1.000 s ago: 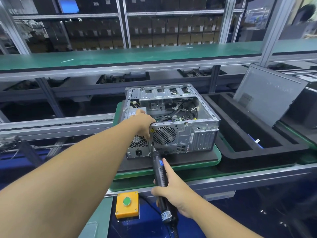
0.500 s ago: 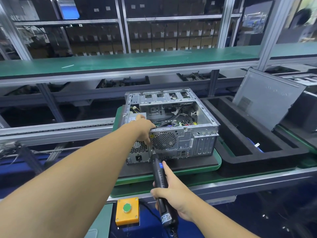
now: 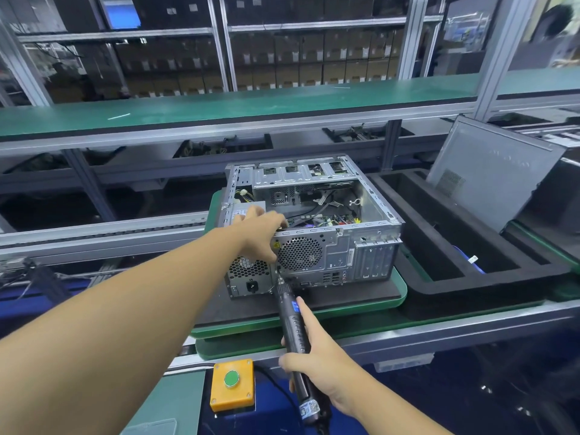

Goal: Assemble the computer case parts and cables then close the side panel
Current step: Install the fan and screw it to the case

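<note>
An open silver computer case (image 3: 342, 252) lies on its side on a green pallet (image 3: 398, 296), rear panel facing me, cables and a board visible inside. My left hand (image 3: 262, 230) rests on the case's top rear edge above the power supply (image 3: 248, 277), fingers spread over the rim. My right hand (image 3: 314, 362) grips a black electric screwdriver (image 3: 293, 324), index finger stretched along its barrel. The bit tip touches the rear panel between the power supply and the round fan grille (image 3: 299, 254). The grey side panel (image 3: 489, 171) leans upright at the right, apart from the case.
A black foam tray (image 3: 445, 284) with deep slots sits right of the pallet. An orange box with a green button (image 3: 232, 384) is mounted at the near edge. A green shelf (image 3: 251, 105) runs above the conveyor rails.
The view has shifted slightly. My left hand has slid a little along the case's rear edge; the screwdriver stays pressed at the same spot on the rear panel.
</note>
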A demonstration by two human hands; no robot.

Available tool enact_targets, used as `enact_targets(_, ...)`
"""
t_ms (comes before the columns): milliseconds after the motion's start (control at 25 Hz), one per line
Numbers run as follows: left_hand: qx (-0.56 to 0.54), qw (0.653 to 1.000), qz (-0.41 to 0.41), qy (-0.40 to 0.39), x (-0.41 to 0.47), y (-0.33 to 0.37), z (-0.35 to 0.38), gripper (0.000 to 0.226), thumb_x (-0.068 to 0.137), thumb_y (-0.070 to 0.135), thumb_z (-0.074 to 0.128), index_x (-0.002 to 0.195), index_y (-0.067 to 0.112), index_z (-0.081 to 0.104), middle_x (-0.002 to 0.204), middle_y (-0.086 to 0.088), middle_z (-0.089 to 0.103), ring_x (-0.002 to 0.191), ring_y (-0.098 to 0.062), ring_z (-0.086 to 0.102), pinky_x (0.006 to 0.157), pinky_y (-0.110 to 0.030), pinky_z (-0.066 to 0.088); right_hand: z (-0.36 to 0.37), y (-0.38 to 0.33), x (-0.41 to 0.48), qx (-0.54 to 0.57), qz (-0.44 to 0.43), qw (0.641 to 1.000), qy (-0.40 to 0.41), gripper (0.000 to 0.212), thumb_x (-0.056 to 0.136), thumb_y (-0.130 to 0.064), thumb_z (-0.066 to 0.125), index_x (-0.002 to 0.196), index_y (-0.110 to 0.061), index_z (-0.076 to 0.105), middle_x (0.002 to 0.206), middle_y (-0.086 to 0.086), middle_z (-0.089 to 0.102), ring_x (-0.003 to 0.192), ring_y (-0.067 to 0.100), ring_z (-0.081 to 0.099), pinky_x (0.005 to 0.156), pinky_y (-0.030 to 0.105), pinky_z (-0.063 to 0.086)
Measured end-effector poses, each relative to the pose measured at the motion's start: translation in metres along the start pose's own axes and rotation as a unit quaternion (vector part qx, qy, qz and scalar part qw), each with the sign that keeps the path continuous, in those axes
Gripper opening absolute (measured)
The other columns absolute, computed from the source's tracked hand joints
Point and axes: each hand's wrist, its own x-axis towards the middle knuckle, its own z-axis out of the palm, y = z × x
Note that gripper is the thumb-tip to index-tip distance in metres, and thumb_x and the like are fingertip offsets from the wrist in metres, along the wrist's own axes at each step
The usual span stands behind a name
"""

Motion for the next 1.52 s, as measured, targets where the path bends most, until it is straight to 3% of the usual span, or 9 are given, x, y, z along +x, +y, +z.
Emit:
enact_targets(120,-0.107,0.969,0.072,0.212,-0.023,0.003,0.011,0.043,0.077,0.015,0.062,0.117,0.022,0.051,0.122,0.003,0.046,0.121,-0.02,0.042,0.103,-0.043,0.036,-0.003,0.008,-0.005,-0.018,0.007,1.0,-0.012,0.113,0.074,-0.011,0.073,0.153,-0.059,0.008,0.127,0.006,0.056,0.081,0.022,0.066,0.071,0.033,0.06)
enact_targets(200,-0.148,0.92,0.081,0.353,-0.044,0.011,0.028,0.016,0.081,0.013,0.054,0.094,0.022,0.051,0.092,0.006,0.052,0.089,-0.017,0.052,0.079,-0.037,0.046,-0.005,0.013,-0.009,-0.045,0.008,0.999,-0.012,0.112,0.073,-0.013,0.073,0.153,-0.06,0.009,0.126,0.002,0.057,0.091,0.022,0.066,0.08,0.037,0.061)
enact_targets(360,-0.331,0.881,-0.089,0.326,-0.073,0.039,0.088,0.01,0.085,0.022,0.058,0.08,0.03,0.053,0.067,0.009,0.06,0.065,-0.005,0.057,0.059,-0.016,0.045,-0.012,0.016,-0.014,-0.054,0.013,0.998,0.006,0.114,0.07,-0.015,0.072,0.156,-0.054,0.007,0.125,-0.001,0.058,0.097,0.021,0.065,0.085,0.038,0.061)
enact_targets(400,-0.41,0.841,-0.167,0.312,-0.071,0.044,0.101,0.009,0.086,0.021,0.062,0.08,0.028,0.06,0.068,0.009,0.064,0.065,-0.003,0.06,0.062,-0.015,0.05,-0.015,0.016,-0.016,-0.052,0.015,0.999,0.008,0.115,0.069,-0.015,0.072,0.156,-0.054,0.007,0.124,-0.001,0.058,0.094,0.021,0.066,0.084,0.038,0.061)
enact_targets(520,-0.644,0.644,-0.329,0.249,-0.046,0.048,0.116,0.013,0.088,0.016,0.072,0.097,0.006,0.07,0.086,-0.006,0.073,0.076,-0.017,0.069,0.08,-0.036,0.06,-0.021,0.019,-0.02,-0.048,0.02,0.999,0.0,0.116,0.066,-0.015,0.072,0.155,-0.056,0.008,0.121,0.0,0.061,0.077,0.019,0.069,0.073,0.035,0.06)
enact_targets(680,-0.715,0.548,-0.36,0.241,-0.023,0.04,0.119,0.033,0.081,0.014,0.08,0.107,-0.002,0.068,0.105,-0.016,0.071,0.083,-0.025,0.072,0.083,-0.041,0.06,-0.029,0.023,-0.023,-0.037,0.019,0.999,0.0,0.117,0.064,-0.016,0.073,0.154,-0.056,0.011,0.117,0.004,0.062,0.072,0.019,0.069,0.068,0.033,0.058)
enact_targets(1040,-0.77,0.503,-0.331,0.211,-0.018,0.045,0.112,0.028,0.085,0.007,0.075,0.11,-0.002,0.064,0.11,-0.015,0.069,0.095,-0.027,0.069,0.075,-0.035,0.06,-0.031,0.025,-0.016,-0.027,0.018,0.999,0.015,0.113,0.069,-0.014,0.074,0.154,-0.057,0.012,0.118,0.003,0.062,0.075,0.018,0.068,0.07,0.034,0.059)
enact_targets(1160,-0.773,0.491,-0.337,0.217,-0.015,0.049,0.112,0.018,0.088,0.003,0.07,0.101,0.001,0.057,0.108,-0.015,0.069,0.09,-0.026,0.071,0.084,-0.04,0.059,-0.029,0.023,-0.016,-0.018,0.011,1.0,0.016,0.114,0.068,-0.013,0.074,0.152,-0.06,0.013,0.119,0.006,0.06,0.073,0.02,0.067,0.069,0.037,0.06)
enact_targets(1520,-0.698,0.593,-0.324,0.235,-0.019,0.044,0.123,0.009,0.09,0.016,0.071,0.09,0.007,0.068,0.084,-0.007,0.073,0.077,-0.018,0.069,0.081,-0.037,0.06,-0.023,0.005,-0.009,-0.026,-0.002,1.0,-0.014,0.114,0.072,-0.014,0.074,0.154,-0.058,0.008,0.123,0.007,0.059,0.073,0.02,0.066,0.066,0.03,0.056)
